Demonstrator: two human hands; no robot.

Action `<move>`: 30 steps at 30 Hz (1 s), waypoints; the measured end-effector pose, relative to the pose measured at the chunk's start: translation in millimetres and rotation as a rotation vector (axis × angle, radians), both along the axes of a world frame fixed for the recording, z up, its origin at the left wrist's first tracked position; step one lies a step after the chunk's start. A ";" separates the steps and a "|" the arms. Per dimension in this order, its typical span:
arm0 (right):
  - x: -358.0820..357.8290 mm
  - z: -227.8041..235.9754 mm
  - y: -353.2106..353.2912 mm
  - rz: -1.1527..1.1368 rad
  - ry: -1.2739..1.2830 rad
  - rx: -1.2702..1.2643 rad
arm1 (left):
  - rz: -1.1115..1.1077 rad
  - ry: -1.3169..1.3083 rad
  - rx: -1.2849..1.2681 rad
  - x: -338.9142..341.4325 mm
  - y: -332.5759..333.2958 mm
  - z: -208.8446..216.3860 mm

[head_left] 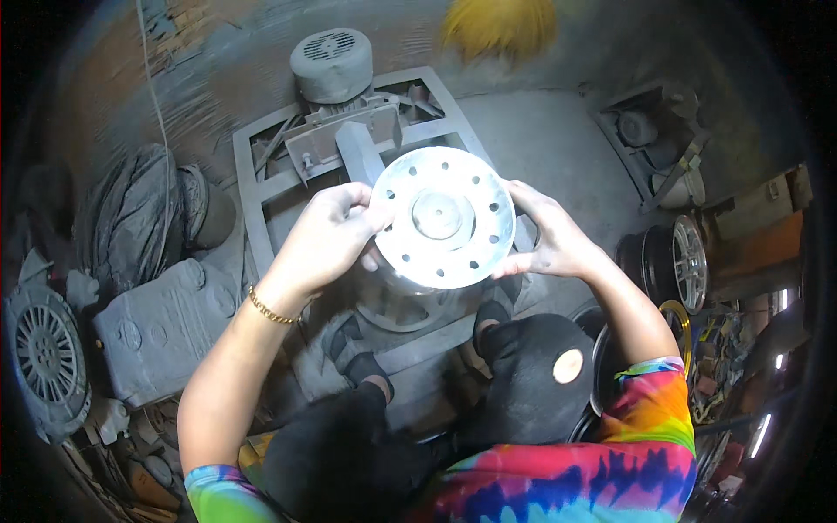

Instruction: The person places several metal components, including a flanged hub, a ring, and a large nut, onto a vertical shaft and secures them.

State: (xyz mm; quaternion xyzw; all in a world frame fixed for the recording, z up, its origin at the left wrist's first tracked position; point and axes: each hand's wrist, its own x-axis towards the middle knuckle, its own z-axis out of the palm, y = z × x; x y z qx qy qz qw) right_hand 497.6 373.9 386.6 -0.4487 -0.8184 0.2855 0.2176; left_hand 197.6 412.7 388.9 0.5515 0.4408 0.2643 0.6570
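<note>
In front of me I hold up a round silver metal disc (pixel 418 248), brightly lit, with a ring of several small holes and a raised round hub at its centre. My left hand (pixel 340 231) grips its left edge, thumb on the face and fingers partly hidden behind. On the opposite edge, my right hand (pixel 551 235) has its fingers and thumb closed round the rim. Below and behind the disc, a dusty wheel-like round part (pixel 405 321) shows in part. A grey metal frame (pixel 248 200) lies beyond my hands, carrying a dusty electric motor (pixel 331 70).
To the left stand a spoked wheel cover (pixel 48 353), a dusty grey block-shaped casing (pixel 166 327) and a heap of dark sheeting (pixel 135 213). Car wheel rims (pixel 689 261) stand on the right. Further back right is a small metal frame (pixel 645 139). Yellow bristles (pixel 499 26) hang by the wall.
</note>
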 end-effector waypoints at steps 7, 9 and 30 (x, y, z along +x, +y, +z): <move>16.9 -1.3 16.8 0.084 0.023 0.048 | 0.125 0.046 0.025 18.3 -0.3 4.9; 12.0 -4.3 19.3 0.125 0.060 0.085 | 0.126 0.081 0.018 19.8 4.7 3.6; 13.0 -9.0 20.9 0.051 0.101 -0.035 | 0.174 0.166 0.117 22.4 1.4 5.1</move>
